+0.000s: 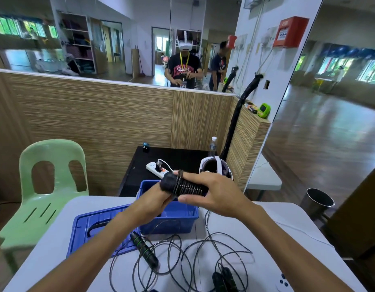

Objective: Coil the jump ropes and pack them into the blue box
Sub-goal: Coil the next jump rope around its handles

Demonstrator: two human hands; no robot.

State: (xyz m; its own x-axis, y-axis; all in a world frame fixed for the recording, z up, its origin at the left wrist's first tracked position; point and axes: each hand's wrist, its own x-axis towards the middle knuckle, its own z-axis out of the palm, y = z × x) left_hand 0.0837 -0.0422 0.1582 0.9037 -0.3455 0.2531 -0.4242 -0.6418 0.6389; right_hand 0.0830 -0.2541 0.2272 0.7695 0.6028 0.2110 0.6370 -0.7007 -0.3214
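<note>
Rope wound tightly round black handles (pixel 187 187) sits mid-frame, gripped by my left hand (pixel 156 200) and pinched by my right hand (pixel 214 191), above the open blue box (pixel 182 218). Loose jump ropes (pixel 192 256) sprawl on the white table (pixel 266 239) below, lid (pixel 91 230) lower left.

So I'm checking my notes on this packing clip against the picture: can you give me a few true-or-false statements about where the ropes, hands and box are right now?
1. Both hands hold a rope-wound handle bundle above the blue box. True.
2. The blue lid is closed on the box. False: it lies on the table, left of the box.
3. Loose rope still lies uncoiled on the white table. True.
4. The green chair stands to the right. False: it is on the left.
</note>
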